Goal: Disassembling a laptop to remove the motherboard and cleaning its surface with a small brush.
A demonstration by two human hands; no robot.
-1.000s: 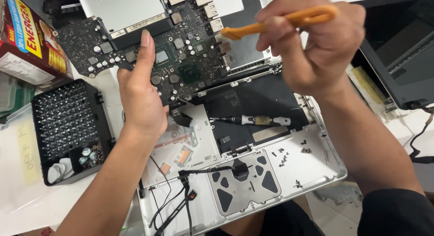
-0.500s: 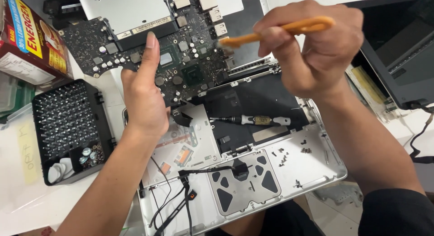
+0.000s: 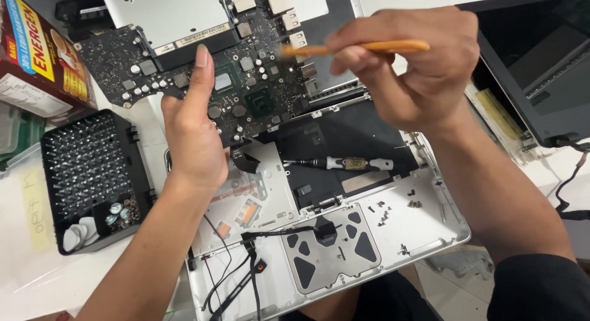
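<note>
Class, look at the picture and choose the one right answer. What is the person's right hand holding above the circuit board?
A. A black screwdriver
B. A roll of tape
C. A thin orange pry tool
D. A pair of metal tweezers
C: the right hand grips a thin orange pry tool whose tip points at the circuit board, which the left hand holds up over the open laptop case.
</note>
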